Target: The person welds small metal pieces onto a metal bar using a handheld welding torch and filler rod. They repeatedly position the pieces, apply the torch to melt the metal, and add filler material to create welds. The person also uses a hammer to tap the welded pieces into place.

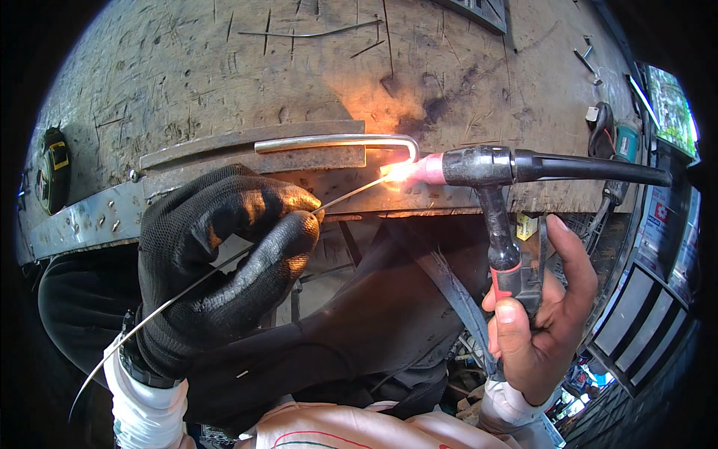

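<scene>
My left hand (pixel 224 262), in a black glove, pinches a thin filler rod (pixel 179 295) between thumb and forefinger. One end of the rod reaches the bright glow at the torch tip; its other end trails past my wrist. Bare, my right hand (pixel 535 325) grips the handle of a TIG welding torch (pixel 479 166) with a pink nozzle and a long black back cap. Beside the nozzle lies the bent end of a metal rod (pixel 336 140), which rests along a rusty steel bar (pixel 254 159) at the bench edge. The glare hides the exact spot being heated.
The worn wooden bench (pixel 187 75) has a metal front edge. A tape measure (pixel 54 170) stands at its left, and a loose thin rod (pixel 310 34) lies farther back. On the right is a teal power tool (pixel 627 142). A dark cable (pixel 456 292) hangs below the torch.
</scene>
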Motion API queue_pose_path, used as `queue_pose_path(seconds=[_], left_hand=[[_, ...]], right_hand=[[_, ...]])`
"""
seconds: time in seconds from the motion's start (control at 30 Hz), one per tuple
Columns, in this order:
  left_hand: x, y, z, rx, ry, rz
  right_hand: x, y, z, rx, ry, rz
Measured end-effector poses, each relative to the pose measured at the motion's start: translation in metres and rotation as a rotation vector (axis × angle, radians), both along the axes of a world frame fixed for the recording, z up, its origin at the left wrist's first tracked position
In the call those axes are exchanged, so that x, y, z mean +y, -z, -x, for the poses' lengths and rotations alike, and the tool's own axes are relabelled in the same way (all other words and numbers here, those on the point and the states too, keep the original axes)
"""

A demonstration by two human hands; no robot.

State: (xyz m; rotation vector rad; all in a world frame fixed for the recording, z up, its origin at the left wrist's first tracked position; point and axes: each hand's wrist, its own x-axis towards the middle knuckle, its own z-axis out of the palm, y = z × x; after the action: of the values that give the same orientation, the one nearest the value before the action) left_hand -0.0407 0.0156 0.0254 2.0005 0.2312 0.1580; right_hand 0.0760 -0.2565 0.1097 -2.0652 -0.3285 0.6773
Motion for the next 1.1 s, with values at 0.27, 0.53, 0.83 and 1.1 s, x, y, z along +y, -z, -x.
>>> queue_pose_path(seconds=[0.27, 0.53, 0.83, 1.1], left_hand=[[-0.019, -0.015, -0.003, 0.171, -0.402, 0.648], [0.005, 0.003, 0.003, -0.105, 0.162, -0.248], [-0.005, -0.009, -0.005, -0.006, -0.005, -0.059], [-0.006, -0.002, -0.002, 0.147, -0.149, 0.183]], right_hand=[[0.001, 0.005, -0.008, -0.229, -0.212, 0.051], [0.002, 0.002, 0.000, -0.014, 0.009, 0.003], [0.003, 0.000, 0.002, 0.009, 0.047, -0.015], [0.003, 0.003, -0.003, -0.067, -0.012, 0.033]])
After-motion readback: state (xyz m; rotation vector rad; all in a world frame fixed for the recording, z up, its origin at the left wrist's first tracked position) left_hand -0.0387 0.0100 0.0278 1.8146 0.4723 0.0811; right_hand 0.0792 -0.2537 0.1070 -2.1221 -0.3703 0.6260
